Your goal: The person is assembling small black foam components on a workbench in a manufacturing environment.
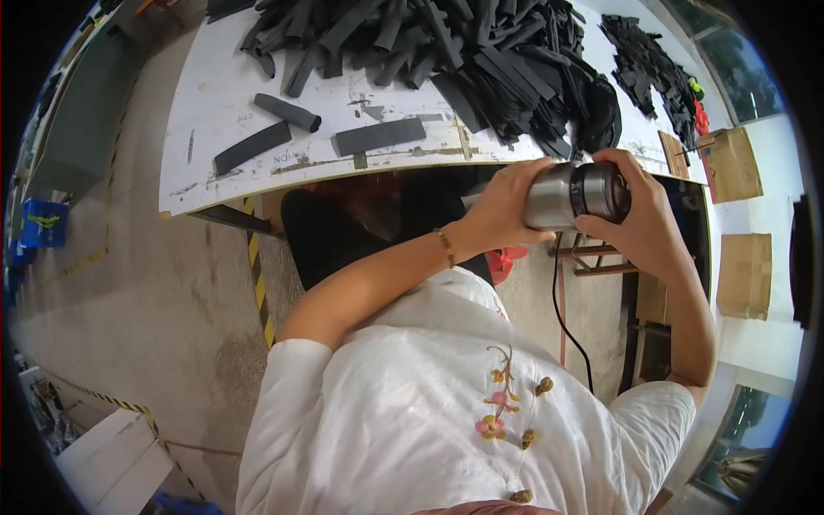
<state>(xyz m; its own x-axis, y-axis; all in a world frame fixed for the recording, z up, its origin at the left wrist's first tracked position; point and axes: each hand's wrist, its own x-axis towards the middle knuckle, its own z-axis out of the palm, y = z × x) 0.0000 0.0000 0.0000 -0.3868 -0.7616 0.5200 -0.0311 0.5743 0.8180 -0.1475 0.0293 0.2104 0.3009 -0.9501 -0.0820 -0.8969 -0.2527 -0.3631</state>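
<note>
A steel vacuum flask (550,199) with a dark band and dark lid lies sideways in front of me, just off the table's near edge. My left hand (506,204) wraps round its steel body. At the other end my right hand (637,210) grips the lid (616,194), thumb below and fingers above. Whether the lid is loose or tight cannot be seen. Right behind the flask, a heap of flat black strips (524,90) reaches the table edge.
The white worktable (206,129) carries a large pile of black fabric-like tubes (369,34) and a few single pieces, one a flat black strip (380,136). Cardboard boxes (730,165) stand at the right. A black cable (558,309) hangs below the flask. Blue crates (43,223) are far left.
</note>
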